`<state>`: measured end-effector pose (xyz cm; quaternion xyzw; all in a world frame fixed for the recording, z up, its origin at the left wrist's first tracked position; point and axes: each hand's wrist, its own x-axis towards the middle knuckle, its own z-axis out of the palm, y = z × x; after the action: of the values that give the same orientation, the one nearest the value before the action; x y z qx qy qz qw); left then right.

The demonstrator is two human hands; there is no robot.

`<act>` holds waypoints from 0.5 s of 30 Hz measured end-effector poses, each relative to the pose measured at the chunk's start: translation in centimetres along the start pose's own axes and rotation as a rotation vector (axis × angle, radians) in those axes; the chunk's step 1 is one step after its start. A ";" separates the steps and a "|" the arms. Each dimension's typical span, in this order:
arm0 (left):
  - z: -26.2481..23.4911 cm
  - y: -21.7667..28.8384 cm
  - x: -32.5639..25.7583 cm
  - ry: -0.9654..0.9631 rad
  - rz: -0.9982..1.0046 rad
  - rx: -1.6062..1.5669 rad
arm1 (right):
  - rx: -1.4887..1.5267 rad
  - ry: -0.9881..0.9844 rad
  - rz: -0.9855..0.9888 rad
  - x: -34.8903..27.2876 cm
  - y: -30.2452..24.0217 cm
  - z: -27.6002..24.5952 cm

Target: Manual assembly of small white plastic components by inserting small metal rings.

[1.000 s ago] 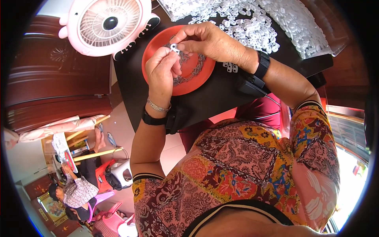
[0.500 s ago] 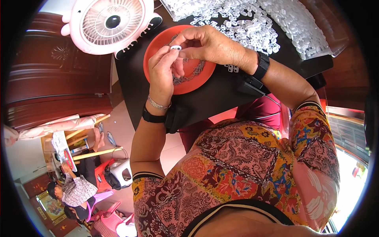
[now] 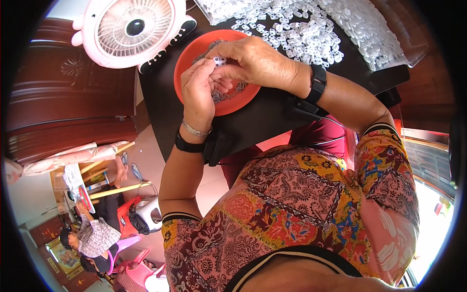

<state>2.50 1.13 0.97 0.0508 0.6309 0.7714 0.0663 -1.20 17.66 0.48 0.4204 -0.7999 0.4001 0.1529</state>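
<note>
Over a red bowl, both my hands meet at a small white plastic piece with dark round holes. The fingertips of my left hand pinch it from the left. My right hand comes in from the right, its thumb and bent forefinger closed at the same piece. Whether those right fingers hold something tiny besides it is hidden. Thin grey bits, like small screws, lie in the bowl beneath my hands; their exact kind is too small to tell.
Many loose white plastic pieces are heaped on the black table beyond my right hand. A clear bag of the same pieces lies at the far right. A pink fan stands at the far left. Another person sits at lower left.
The white piece has turned, so more of its holed face shows. My right hand has shifted slightly left and down, covering the loose pieces beside its wrist.
</note>
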 end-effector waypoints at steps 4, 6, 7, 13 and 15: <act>0.0 0.0 -0.1 0.002 0.036 0.058 | 0.009 0.008 -0.012 0.0 -0.1 -0.2; 0.0 0.0 -0.1 0.017 0.040 0.077 | 0.003 0.015 -0.020 -0.1 -0.1 -0.2; 0.0 0.0 -0.1 0.018 0.039 0.077 | -0.001 0.022 -0.030 -0.1 -0.1 -0.1; 0.3 0.0 -0.4 0.022 0.084 0.092 | -0.021 0.061 -0.066 -0.1 -0.5 -0.3; 0.1 0.0 -0.4 -0.008 0.070 0.084 | -0.003 0.046 -0.045 -0.2 -0.7 -0.5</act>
<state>2.93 1.19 1.00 0.0788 0.6604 0.7457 0.0397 -0.58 17.93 1.06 0.4286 -0.7872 0.4050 0.1807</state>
